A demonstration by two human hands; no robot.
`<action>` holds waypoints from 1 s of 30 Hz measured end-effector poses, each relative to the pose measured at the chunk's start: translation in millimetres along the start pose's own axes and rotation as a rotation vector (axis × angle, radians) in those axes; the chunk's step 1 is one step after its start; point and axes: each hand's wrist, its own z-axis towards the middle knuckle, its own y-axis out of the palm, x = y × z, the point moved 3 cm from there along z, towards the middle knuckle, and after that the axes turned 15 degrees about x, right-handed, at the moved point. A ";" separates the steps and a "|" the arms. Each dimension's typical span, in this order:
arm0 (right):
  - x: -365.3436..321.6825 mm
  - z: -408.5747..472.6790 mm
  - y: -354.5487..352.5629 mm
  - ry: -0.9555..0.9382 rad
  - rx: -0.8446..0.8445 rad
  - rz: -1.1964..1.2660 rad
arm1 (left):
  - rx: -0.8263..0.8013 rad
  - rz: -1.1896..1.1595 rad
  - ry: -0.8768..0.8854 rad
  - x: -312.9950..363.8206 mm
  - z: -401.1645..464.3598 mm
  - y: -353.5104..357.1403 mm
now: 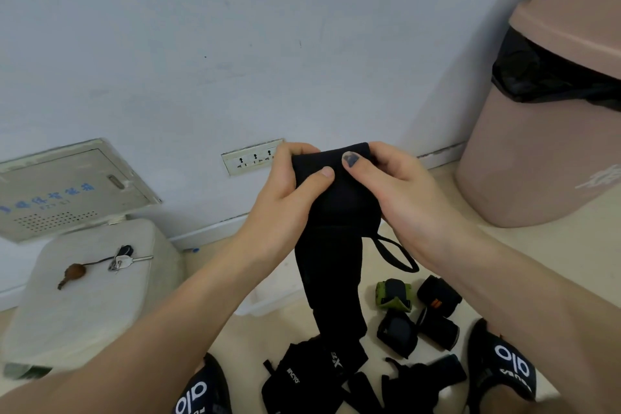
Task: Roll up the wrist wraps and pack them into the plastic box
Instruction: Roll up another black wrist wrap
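Nearest the lens, my two forearms enter from 7 and 5 o'clock and converge on a black wrist wrap held up in mid-frame. My left hand pinches its upper left edge, thumb laid across the front and fingers curled behind; my right hand pinches the upper right corner in the same manner, the thumb with a dark-stained nail pressed on the fabric. Both hands are thus clamped on the one wrap, apart from each other with the top edge stretched between them, which I judge is the starting grip for a roll: the end is squared up while the free length hangs straight down toward 6 o'clock. Its thumb loop dangles at the wrap's right side. On the floor at 5 o'clock lie rolled wraps, a green-edged one among them, close together, apparently finished and awaiting packing. Unrolled wraps sit heaped at 6 o'clock between my two sandals, within reach for the next turns. A translucent plastic box shows at 6 o'clock behind the hanging wrap, mostly hidden by my left forearm; I cannot tell what it contains. At 8 o'clock a pale stool carries keys, and a pink bin stands at 2 o'clock.
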 end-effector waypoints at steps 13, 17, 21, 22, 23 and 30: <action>0.8 0.1 2.0 0.001 -0.034 -0.041 | 0.027 -0.042 0.001 3.3 3.3 -1.6; 1.7 -6.9 8.5 -0.036 -0.041 -0.162 | 0.061 -0.056 0.005 5.3 -0.3 1.1; 8.2 -11.2 12.6 -0.033 -0.019 -0.210 | 0.043 -0.020 0.027 5.4 -5.5 6.0; 9.6 -11.8 12.8 -0.027 -0.017 -0.206 | 0.036 -0.016 0.030 5.3 -6.6 7.1; 10.0 -12.3 12.6 -0.024 -0.015 -0.207 | 0.028 -0.015 0.030 5.4 -7.4 7.9; 0.3 -8.0 2.7 -0.091 0.003 -0.131 | -0.020 -0.022 0.000 3.7 -2.1 5.4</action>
